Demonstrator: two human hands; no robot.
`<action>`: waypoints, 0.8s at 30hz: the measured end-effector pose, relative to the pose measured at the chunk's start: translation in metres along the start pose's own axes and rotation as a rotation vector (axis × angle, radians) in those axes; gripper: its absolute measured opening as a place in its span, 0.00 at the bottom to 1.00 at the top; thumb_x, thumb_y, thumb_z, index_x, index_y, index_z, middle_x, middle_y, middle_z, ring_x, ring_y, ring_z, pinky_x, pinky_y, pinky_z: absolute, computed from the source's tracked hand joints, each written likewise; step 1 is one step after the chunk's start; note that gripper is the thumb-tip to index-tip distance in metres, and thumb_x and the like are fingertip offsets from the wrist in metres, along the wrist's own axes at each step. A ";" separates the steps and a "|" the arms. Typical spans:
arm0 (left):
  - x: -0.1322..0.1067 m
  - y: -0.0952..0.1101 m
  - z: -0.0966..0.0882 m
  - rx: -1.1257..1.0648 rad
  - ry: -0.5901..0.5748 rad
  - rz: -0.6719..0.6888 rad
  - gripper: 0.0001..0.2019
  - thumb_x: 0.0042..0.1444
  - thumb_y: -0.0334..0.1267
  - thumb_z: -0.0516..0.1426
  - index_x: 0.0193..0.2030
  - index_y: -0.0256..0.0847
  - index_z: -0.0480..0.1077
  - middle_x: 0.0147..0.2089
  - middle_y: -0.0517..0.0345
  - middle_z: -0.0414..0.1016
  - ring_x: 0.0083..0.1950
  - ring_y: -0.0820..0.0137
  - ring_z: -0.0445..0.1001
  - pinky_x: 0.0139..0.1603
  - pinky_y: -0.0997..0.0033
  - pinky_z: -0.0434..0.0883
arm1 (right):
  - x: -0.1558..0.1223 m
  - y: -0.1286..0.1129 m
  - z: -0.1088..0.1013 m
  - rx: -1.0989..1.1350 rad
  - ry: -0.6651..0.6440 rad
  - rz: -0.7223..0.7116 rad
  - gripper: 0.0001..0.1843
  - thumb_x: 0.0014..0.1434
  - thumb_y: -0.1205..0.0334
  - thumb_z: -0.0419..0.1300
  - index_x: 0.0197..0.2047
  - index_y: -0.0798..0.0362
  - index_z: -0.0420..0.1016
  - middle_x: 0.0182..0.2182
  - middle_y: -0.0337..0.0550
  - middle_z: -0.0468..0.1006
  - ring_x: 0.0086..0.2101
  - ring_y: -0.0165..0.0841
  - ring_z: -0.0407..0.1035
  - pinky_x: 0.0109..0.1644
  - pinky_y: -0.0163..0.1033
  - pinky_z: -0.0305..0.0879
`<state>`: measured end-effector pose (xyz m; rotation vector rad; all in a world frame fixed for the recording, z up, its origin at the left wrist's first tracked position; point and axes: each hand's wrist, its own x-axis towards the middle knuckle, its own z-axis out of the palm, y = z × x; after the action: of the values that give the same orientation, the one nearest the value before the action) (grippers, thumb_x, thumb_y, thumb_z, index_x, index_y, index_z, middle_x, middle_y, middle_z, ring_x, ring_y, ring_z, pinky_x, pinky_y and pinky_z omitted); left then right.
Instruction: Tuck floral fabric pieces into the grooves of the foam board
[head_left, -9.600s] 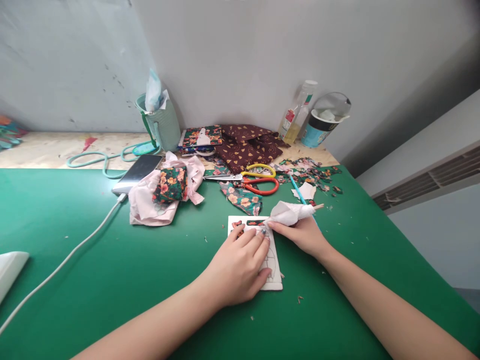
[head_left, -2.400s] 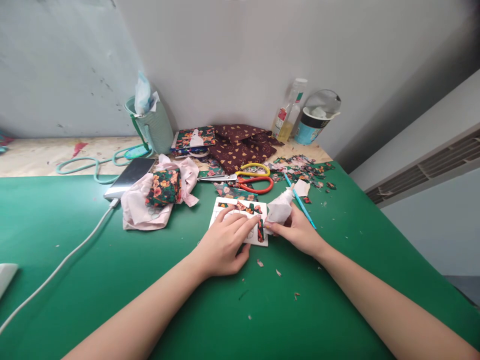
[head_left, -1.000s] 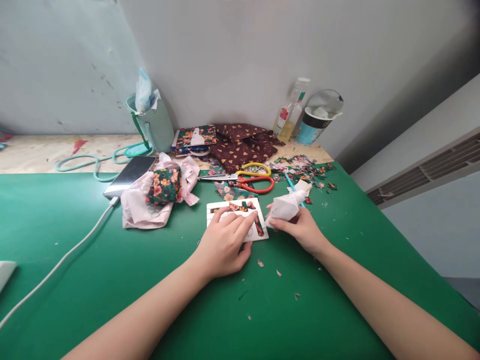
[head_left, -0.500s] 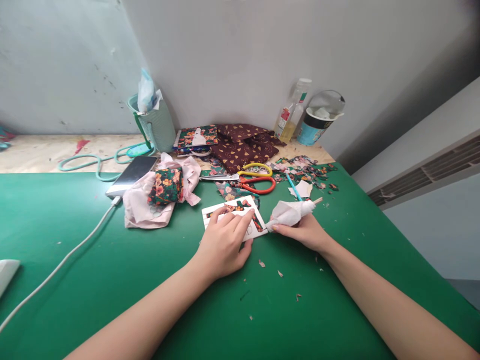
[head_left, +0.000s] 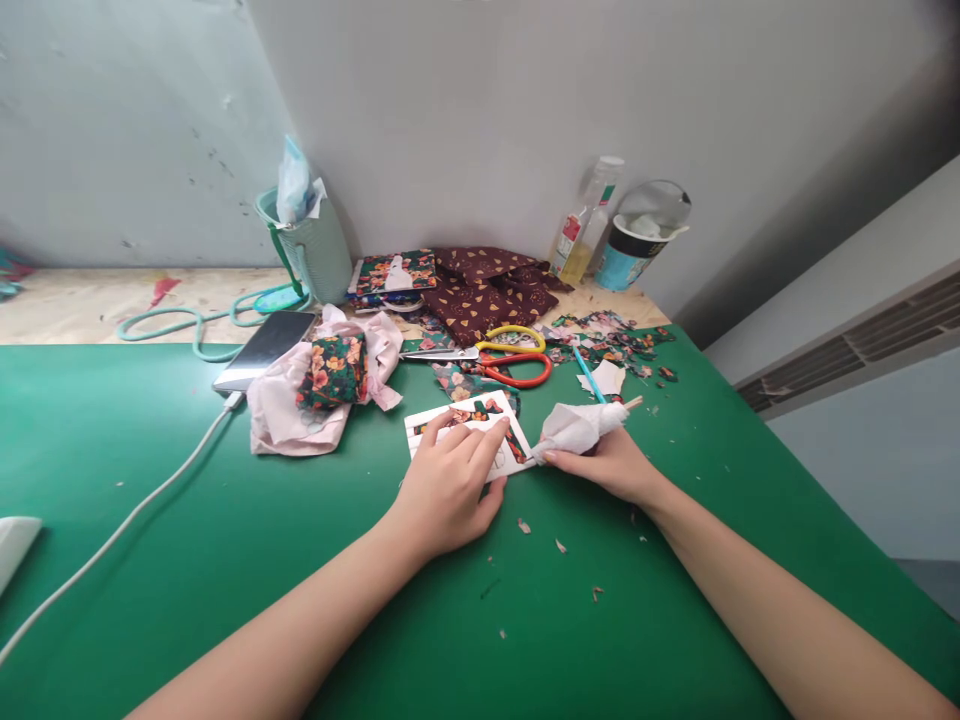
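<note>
My left hand (head_left: 450, 470) lies with its fingers stretched over a white card (head_left: 517, 415), pressing it to the table. Dark floral fabric pieces are stuck on the card, and drawn lines show beside them; the palm and fingers cover part of it. My right hand (head_left: 619, 465) is closed around a white cone-shaped bag (head_left: 574, 428), crumpled and bound at its wide end, where a thin wooden stick (head_left: 634, 403) pokes out. The bag's narrow tip touches or nearly touches the card's right edge. Scissors (head_left: 514, 360) with one yellow and one red handle lie just beyond the card.
Floral fabric (head_left: 334, 372) on pink cloth and a phone (head_left: 266, 350) on a white cable lie left. Behind are a green basket (head_left: 322, 255), brown cloth (head_left: 487, 290), a bottle (head_left: 581, 235) and a tub (head_left: 626, 255). Fabric scraps (head_left: 615, 335) and a blue pen (head_left: 589, 375) lie right.
</note>
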<state>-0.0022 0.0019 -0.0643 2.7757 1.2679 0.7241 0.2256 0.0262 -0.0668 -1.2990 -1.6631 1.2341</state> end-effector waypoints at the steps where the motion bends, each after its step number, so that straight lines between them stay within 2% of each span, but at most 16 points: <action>1: 0.000 0.000 0.000 -0.001 0.000 -0.001 0.25 0.56 0.36 0.53 0.60 0.30 0.59 0.43 0.46 0.75 0.43 0.60 0.72 0.59 0.50 0.60 | 0.000 0.000 0.000 -0.008 -0.001 -0.005 0.15 0.46 0.52 0.68 0.33 0.52 0.75 0.32 0.44 0.80 0.34 0.39 0.74 0.40 0.44 0.73; 9: 0.000 0.000 0.000 0.004 -0.002 -0.005 0.25 0.56 0.36 0.53 0.60 0.31 0.59 0.42 0.47 0.75 0.43 0.60 0.71 0.59 0.50 0.59 | -0.002 -0.001 0.002 -0.031 0.002 -0.022 0.14 0.47 0.51 0.67 0.32 0.51 0.74 0.32 0.43 0.80 0.33 0.39 0.74 0.38 0.44 0.73; 19: 0.000 0.000 0.000 0.016 -0.007 -0.005 0.26 0.55 0.36 0.53 0.60 0.29 0.59 0.41 0.47 0.75 0.42 0.60 0.71 0.59 0.50 0.59 | -0.001 -0.002 0.002 0.008 0.012 0.024 0.16 0.45 0.50 0.68 0.32 0.51 0.73 0.31 0.43 0.79 0.33 0.40 0.74 0.38 0.44 0.73; 24: 0.000 0.000 0.000 0.011 -0.005 -0.008 0.26 0.56 0.36 0.53 0.61 0.33 0.57 0.43 0.47 0.75 0.43 0.59 0.71 0.59 0.49 0.59 | -0.002 -0.003 0.003 -0.021 0.013 0.006 0.16 0.45 0.49 0.68 0.32 0.51 0.74 0.31 0.43 0.79 0.33 0.40 0.74 0.37 0.43 0.73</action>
<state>-0.0021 0.0020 -0.0644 2.7778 1.2846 0.7122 0.2224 0.0236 -0.0652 -1.3225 -1.6690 1.2121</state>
